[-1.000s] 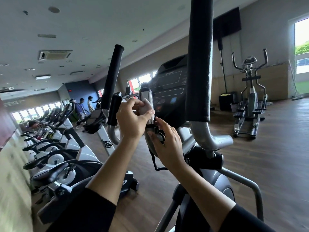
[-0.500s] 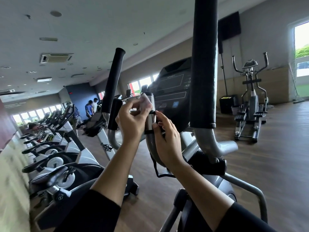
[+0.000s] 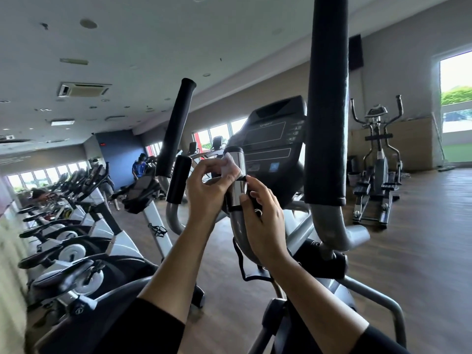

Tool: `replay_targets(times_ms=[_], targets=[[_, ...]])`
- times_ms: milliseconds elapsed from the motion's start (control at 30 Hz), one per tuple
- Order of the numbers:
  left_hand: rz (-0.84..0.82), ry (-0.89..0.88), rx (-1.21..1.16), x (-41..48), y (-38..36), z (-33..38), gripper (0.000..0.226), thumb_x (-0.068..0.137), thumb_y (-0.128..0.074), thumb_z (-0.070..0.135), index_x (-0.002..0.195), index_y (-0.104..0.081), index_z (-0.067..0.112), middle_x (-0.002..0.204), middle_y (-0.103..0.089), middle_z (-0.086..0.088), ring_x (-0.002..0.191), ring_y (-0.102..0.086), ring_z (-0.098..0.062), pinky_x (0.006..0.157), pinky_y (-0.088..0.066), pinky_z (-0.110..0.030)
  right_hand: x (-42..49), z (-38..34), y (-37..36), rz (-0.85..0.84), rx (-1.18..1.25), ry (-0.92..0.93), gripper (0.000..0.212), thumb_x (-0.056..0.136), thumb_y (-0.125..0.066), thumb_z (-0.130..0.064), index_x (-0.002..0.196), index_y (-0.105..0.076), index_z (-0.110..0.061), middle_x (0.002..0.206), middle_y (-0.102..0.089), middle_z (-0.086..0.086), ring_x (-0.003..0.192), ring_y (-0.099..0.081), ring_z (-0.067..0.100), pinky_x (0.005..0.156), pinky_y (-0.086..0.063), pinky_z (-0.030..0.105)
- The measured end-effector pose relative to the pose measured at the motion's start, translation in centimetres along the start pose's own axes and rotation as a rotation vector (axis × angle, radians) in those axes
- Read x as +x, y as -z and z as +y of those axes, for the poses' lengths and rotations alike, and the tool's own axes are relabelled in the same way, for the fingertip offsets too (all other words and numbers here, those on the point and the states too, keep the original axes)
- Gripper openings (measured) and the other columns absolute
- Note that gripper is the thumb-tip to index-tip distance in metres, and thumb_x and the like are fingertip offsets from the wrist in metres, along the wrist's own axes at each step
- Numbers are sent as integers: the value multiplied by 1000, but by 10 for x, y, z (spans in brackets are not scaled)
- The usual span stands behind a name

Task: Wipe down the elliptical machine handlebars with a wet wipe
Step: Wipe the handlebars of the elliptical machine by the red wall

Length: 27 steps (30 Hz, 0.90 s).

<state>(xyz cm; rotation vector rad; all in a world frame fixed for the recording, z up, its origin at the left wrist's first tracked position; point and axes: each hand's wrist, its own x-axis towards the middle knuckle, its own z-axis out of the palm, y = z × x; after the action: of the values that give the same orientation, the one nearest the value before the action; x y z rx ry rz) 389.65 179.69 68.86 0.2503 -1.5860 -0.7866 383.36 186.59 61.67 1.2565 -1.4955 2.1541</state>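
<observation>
A short grey handlebar (image 3: 238,190) with shiny metal sensor plates rises in front of the elliptical's black console (image 3: 273,139). My left hand (image 3: 207,190) pinches a white wet wipe (image 3: 229,166) against the handlebar's upper left side. My right hand (image 3: 263,221) grips the same bar lower down, thumb on the metal plate. Two tall black foam-covered handlebars stand either side: one on the right (image 3: 327,103), one on the left (image 3: 176,126). A second short black grip (image 3: 178,182) sits left of my left hand.
A row of exercise bikes (image 3: 66,241) runs along the left wall of windows. Another elliptical (image 3: 378,159) stands at the far right near a bright doorway. A person in blue (image 3: 139,168) stands at the back. Wooden floor (image 3: 421,251) lies to the right.
My left hand has slid the wipe upward along the short handlebar towards its top. My right hand stays on the lower part of the bar. The camera view has shifted slightly.
</observation>
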Motion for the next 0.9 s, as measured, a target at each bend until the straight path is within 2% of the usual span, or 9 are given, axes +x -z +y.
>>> replay_targets(times_ms=[100, 167, 267, 400, 500, 533, 600, 667, 900], targets=[[29, -98, 125, 21, -4, 0, 20, 73, -83, 20, 87, -69, 20, 91, -71, 3, 81, -63, -1, 70, -50, -16, 2, 1, 0, 7, -22, 8, 33, 92, -53, -25, 125, -57, -25, 110, -58, -18, 105, -52, 5, 92, -46, 30], [32, -183, 193, 24, -5, -3, 21, 73, -82, 27, 89, -70, 22, 94, -71, 3, 86, -64, -8, 75, -51, -24, 2, 1, -1, 15, -37, 11, 32, 93, -54, -23, 125, -58, -25, 111, -61, -15, 104, -53, 7, 91, -45, 28], [22, -264, 265, -1, 4, -15, 22, 77, -80, 23, 94, -72, 13, 94, -69, -2, 88, -63, -13, 77, -52, -29, 1, -1, -1, 21, -57, 15, 33, 92, -53, -27, 125, -58, -26, 115, -62, -12, 105, -55, 9, 90, -45, 27], [-30, -159, 102, -17, 11, -12, 22, 80, -76, 30, 97, -73, 15, 90, -72, 0, 83, -70, -12, 72, -57, -34, -1, -1, 0, 30, -67, 13, 34, 91, -53, -31, 125, -57, -30, 118, -62, -13, 107, -55, 9, 93, -47, 33], [13, -173, 93, 6, 1, 0, 18, 80, -77, 18, 93, -74, 6, 82, -72, 3, 74, -68, 0, 67, -53, -18, -4, -2, -2, 40, -74, 2, 33, 91, -54, -32, 124, -57, -30, 119, -62, -14, 107, -56, 9, 93, -47, 37], [28, -176, 94, 12, -2, 1, 19, 79, -78, 20, 93, -75, 7, 83, -73, 2, 75, -68, -1, 69, -54, -18, -5, -2, -3, 40, -73, -2, 34, 91, -53, -33, 124, -57, -30, 119, -62, -14, 108, -56, 9, 93, -47, 38], [41, -167, 140, 15, -5, -5, 23, 78, -78, 28, 92, -74, 11, 89, -73, 0, 82, -69, -11, 75, -56, -32, -9, -2, -3, 39, -70, -9, 35, 90, -52, -36, 124, -57, -30, 118, -61, -15, 108, -56, 10, 92, -48, 38], [42, -143, 181, 1, 0, -15, 23, 78, -77, 31, 91, -73, 13, 89, -72, 0, 83, -67, -14, 75, -55, -40, -14, -1, -1, 41, -74, -6, 35, 88, -53, -36, 123, -58, -30, 115, -62, -15, 106, -56, 10, 90, -48, 38], [-17, -146, 186, -57, 23, -37, 31, 78, -71, 42, 95, -72, 16, 85, -72, 1, 75, -69, -24, 66, -56, -46, -40, 5, 14, 1, -176, 38, 36, 89, -53, -41, 119, -61, -22, 115, -65, -11, 107, -60, 14, 91, -49, 41]])
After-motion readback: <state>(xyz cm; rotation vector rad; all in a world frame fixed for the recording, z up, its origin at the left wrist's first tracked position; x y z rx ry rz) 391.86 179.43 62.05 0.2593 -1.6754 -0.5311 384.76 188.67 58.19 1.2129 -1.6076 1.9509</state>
